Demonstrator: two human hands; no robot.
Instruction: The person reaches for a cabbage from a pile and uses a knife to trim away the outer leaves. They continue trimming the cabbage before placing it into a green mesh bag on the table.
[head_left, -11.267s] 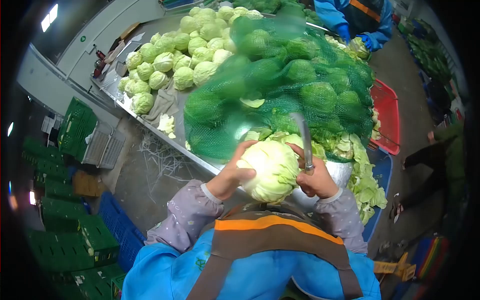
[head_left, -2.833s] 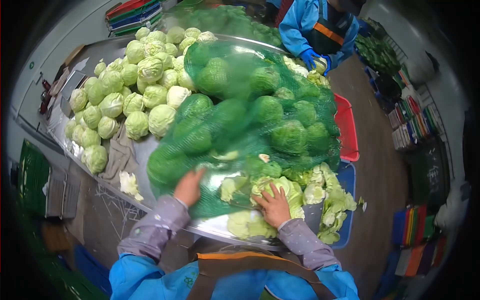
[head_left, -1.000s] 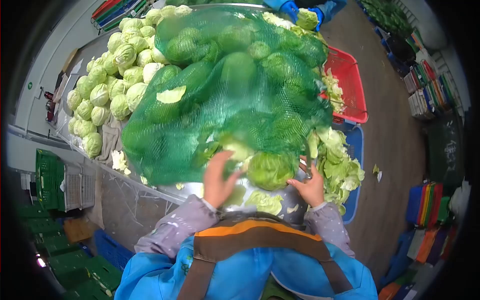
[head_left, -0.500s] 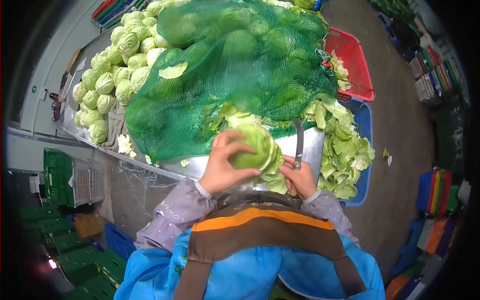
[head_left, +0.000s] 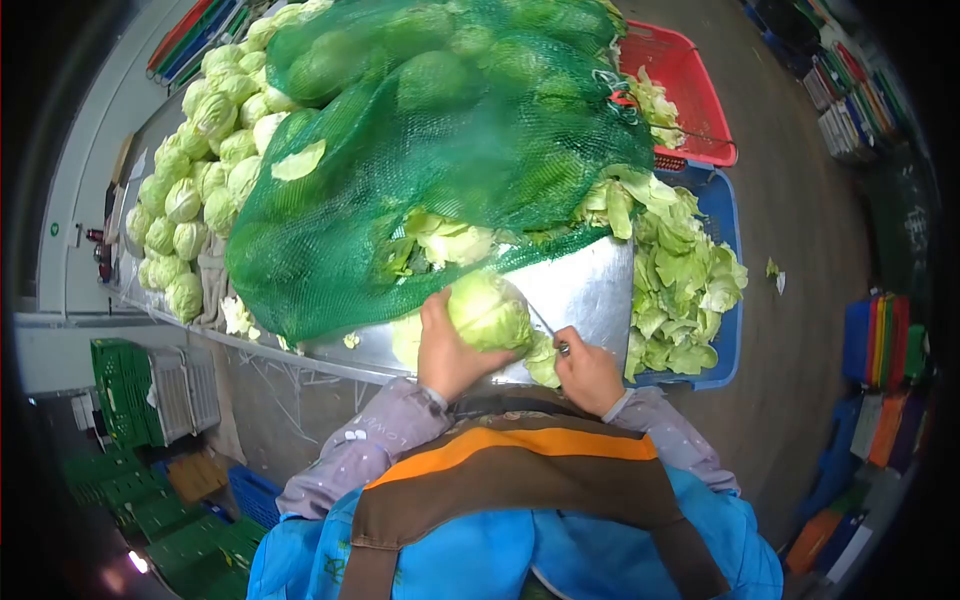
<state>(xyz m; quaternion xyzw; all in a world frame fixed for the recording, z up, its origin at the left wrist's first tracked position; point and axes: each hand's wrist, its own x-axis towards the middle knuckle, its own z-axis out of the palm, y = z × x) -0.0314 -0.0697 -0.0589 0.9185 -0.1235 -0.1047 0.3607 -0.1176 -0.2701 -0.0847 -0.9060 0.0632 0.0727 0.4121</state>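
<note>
A pale green cabbage point(head_left: 492, 308) rests at the near edge of the metal table point(head_left: 590, 285). My left hand point(head_left: 452, 348) grips it from the left, thumb across its lower side. In my right hand point(head_left: 588, 372) is a knife point(head_left: 543, 322), its blade slanting up and left beside the cabbage. A loose cabbage leaf point(head_left: 542, 360) hangs between the cabbage and my right hand. Beyond them lies a green mesh sack point(head_left: 420, 150) full of cabbages, with leaves showing at its opening.
Trimmed cabbages point(head_left: 190, 200) are heaped at the table's left. To the right, a blue crate point(head_left: 728, 215) holds stripped leaves point(head_left: 680, 275), and a red crate point(head_left: 700, 85) stands behind it. Green crates point(head_left: 125, 390) are at the lower left.
The cabbage has come down onto the table edge and turned. My right hand has tipped the knife from upright to slanting left, towards the cabbage. The whole view has shifted slightly.
</note>
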